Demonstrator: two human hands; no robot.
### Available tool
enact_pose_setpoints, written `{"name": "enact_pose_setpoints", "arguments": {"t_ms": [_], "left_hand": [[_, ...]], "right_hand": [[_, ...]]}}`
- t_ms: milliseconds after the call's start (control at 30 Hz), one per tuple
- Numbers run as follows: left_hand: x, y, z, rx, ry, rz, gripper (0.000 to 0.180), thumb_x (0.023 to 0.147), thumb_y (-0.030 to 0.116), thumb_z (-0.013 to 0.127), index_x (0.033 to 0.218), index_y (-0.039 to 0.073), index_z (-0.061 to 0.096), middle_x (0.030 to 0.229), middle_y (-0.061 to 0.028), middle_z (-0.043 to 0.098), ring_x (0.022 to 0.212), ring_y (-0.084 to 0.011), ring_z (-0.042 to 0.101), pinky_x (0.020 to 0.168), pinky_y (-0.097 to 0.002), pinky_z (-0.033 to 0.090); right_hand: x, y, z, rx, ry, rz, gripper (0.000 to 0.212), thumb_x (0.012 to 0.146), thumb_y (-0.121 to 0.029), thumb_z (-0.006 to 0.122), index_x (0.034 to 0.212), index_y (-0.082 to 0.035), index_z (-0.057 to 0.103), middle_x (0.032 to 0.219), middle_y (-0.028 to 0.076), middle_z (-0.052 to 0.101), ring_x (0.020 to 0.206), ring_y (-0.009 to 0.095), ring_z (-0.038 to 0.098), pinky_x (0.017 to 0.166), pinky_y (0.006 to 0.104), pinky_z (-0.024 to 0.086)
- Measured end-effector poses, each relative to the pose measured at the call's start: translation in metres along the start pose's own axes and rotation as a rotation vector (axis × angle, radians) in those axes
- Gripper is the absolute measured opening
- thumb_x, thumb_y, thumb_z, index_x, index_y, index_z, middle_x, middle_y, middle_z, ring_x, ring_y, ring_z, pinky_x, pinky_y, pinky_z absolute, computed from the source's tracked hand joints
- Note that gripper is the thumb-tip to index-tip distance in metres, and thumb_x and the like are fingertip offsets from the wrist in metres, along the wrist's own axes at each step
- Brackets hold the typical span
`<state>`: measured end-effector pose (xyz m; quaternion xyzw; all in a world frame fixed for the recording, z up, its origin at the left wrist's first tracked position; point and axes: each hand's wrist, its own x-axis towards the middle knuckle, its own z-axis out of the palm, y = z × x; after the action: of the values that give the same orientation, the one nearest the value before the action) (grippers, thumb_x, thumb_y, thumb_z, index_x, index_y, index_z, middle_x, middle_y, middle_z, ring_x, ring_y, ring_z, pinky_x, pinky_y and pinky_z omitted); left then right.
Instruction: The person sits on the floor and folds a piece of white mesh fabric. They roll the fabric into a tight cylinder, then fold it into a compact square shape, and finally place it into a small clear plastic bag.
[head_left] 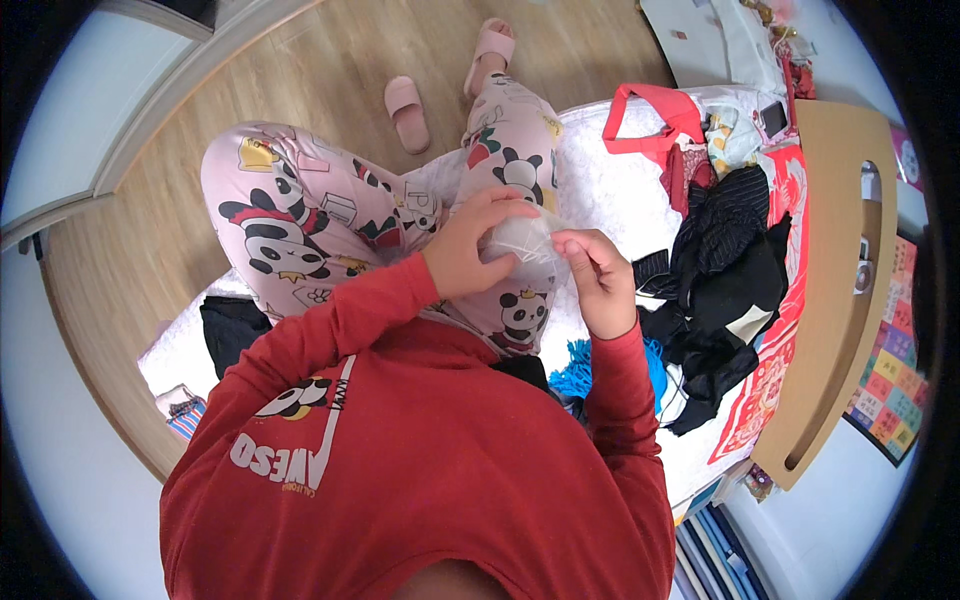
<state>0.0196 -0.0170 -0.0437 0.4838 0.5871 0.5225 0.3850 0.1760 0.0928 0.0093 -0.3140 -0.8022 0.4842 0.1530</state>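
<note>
I sit on a bed in a red top and pink panda-print trousers (290, 215). My left hand (470, 245) curls around a small clear plastic bag (520, 240) with something pale and whitish inside, held above my right thigh. My right hand (600, 275) pinches the bag's right edge between thumb and fingers. What the bag holds is too blurred to tell. Both hands touch the bag and sit close together.
A white bedspread (610, 170) lies under me. To my right are a heap of black clothes (730, 280), a red bag with handles (665, 120), a blue tassel piece (580, 375) and a wooden headboard (835, 270). Two pink slippers (408, 110) lie on the wooden floor.
</note>
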Motion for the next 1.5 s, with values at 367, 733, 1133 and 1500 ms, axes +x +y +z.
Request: {"name": "enact_pose_setpoints", "arguments": {"t_ms": [367,733,1133,1500], "left_hand": [[-0.002,-0.003,-0.003,-0.115,0.020,-0.027,0.039,0.069,0.008,0.062,0.106,0.009,0.052,0.123,-0.0133,0.040,0.115,-0.0259,0.037,0.097,-0.0336,0.028],[0.004,-0.006,0.012,-0.049,0.159,-0.096,0.032,0.069,0.008,0.064,0.099,0.006,0.052,0.110,-0.0126,0.049,0.102,-0.0255,0.047,0.087,-0.0320,0.036],[-0.001,-0.018,0.021,0.202,0.354,0.170,0.033,0.060,0.004,0.065,0.091,0.006,0.053,0.095,-0.0114,0.050,0.089,-0.0292,0.049,0.079,-0.0352,0.039],[-0.038,-0.046,-0.010,0.358,0.005,0.556,0.017,0.058,0.003,0.060,0.073,0.006,0.053,0.076,-0.0070,0.051,0.070,-0.0269,0.051,0.060,-0.0357,0.042]], "right_hand": [[0.010,-0.013,0.003,-0.143,-0.029,-0.108,0.013,0.071,0.004,0.059,0.084,0.002,0.057,0.078,0.012,0.056,0.068,0.022,0.056,0.060,0.0285,0.046],[0.016,-0.008,0.007,-0.183,0.053,-0.099,0.005,0.083,-0.002,0.049,0.085,0.002,0.052,0.076,0.011,0.054,0.066,0.018,0.053,0.062,0.0259,0.043],[-0.013,0.006,0.034,-0.477,-0.316,-0.359,0.015,0.069,0.002,0.053,0.083,-0.004,0.052,0.075,0.010,0.050,0.064,0.028,0.053,0.056,0.0361,0.044],[-0.029,0.019,0.045,-0.467,-0.247,-0.402,0.013,0.066,-0.003,0.054,0.079,-0.006,0.056,0.071,0.006,0.051,0.063,0.025,0.054,0.055,0.0337,0.045]]}}
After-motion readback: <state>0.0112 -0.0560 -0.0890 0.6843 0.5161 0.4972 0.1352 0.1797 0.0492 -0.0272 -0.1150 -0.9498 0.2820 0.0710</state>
